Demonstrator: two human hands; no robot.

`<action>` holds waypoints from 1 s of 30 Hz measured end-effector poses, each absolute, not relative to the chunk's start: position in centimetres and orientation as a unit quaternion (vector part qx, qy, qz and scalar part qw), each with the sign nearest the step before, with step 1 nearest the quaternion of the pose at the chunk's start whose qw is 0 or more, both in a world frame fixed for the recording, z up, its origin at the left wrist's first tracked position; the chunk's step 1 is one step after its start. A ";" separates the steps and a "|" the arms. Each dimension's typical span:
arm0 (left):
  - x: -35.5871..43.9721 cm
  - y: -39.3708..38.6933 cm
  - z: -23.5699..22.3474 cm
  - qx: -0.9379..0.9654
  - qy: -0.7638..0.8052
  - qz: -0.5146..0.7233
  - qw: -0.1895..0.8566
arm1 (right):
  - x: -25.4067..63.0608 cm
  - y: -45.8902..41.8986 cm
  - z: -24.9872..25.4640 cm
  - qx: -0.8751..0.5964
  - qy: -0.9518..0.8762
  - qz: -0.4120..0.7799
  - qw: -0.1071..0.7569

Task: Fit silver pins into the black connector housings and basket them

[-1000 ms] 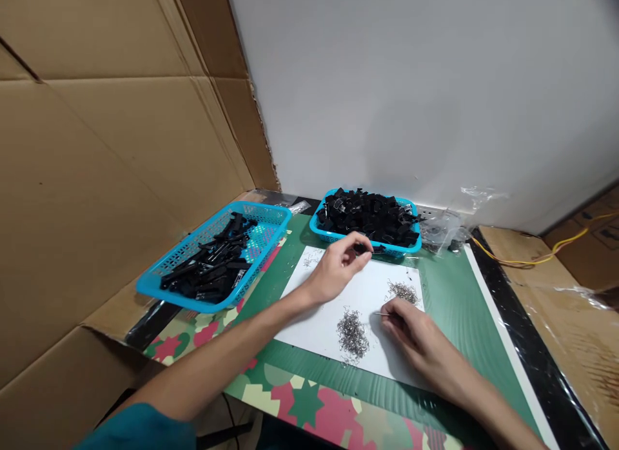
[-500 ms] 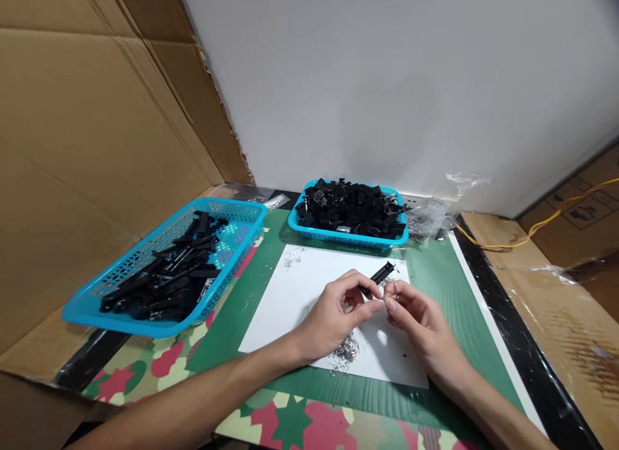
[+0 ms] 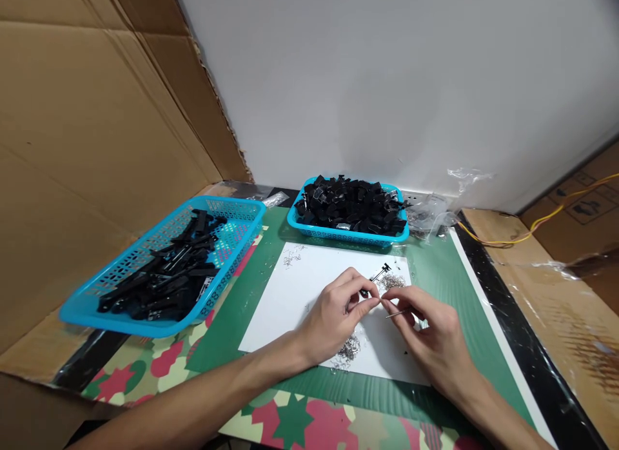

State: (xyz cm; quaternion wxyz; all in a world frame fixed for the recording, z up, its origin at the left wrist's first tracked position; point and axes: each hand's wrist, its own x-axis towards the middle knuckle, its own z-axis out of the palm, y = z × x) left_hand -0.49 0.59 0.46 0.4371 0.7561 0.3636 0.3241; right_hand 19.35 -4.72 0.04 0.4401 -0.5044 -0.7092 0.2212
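My left hand point(image 3: 338, 311) is closed around a slim black plastic part point(image 3: 385, 268), whose narrow end sticks out beyond the fingers; the rest is hidden by them. The fingertips of my right hand point(image 3: 430, 327) pinch right up against the left fingertips. A thin metal rod point(image 3: 395, 314) lies in the right hand, pointing left. Any tiny piece between the fingertips is too small to make out. Both hands are over a white sheet point(image 3: 275, 308). One heap of small metal pieces point(image 3: 349, 350) lies beneath the left wrist, and another pile point(image 3: 393, 281) lies behind the right fingers.
A blue basket point(image 3: 145, 332) with long black parts stands at the left. Another blue basket point(image 3: 338, 234), heaped with black pieces, is at the back by the wall. Clear plastic bags point(image 3: 430, 215) and a yellow cable point(image 3: 536, 223) are at the right. Cardboard point(image 3: 97, 115) walls the left side.
The black part has turned, showing its narrower side. My right hand has shifted slightly and rolled, and the metal rod in it now points left.
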 end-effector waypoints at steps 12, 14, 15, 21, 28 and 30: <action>-0.5 0.6 0.2 0.768 0.358 0.301 0.437 | 19.9 -4.5 0.4 -0.467 -0.774 0.128 0.409; -0.5 0.6 0.2 0.767 0.363 0.297 0.438 | 20.0 -4.4 0.3 -0.464 -0.778 0.120 0.406; -0.5 0.6 0.2 0.766 0.365 0.295 0.439 | 20.0 -4.4 0.3 -0.464 -0.777 0.120 0.408; -0.5 0.5 1.3 0.747 0.346 0.315 0.473 | 20.2 -4.7 0.9 -0.492 -0.740 0.127 0.442; -0.1 0.5 0.8 0.605 0.293 0.343 0.656 | 20.2 -5.1 1.7 -0.464 -0.723 0.055 0.509; 0.0 0.4 0.5 0.571 0.270 0.357 0.689 | 20.2 -5.1 1.6 -0.449 -0.728 0.051 0.516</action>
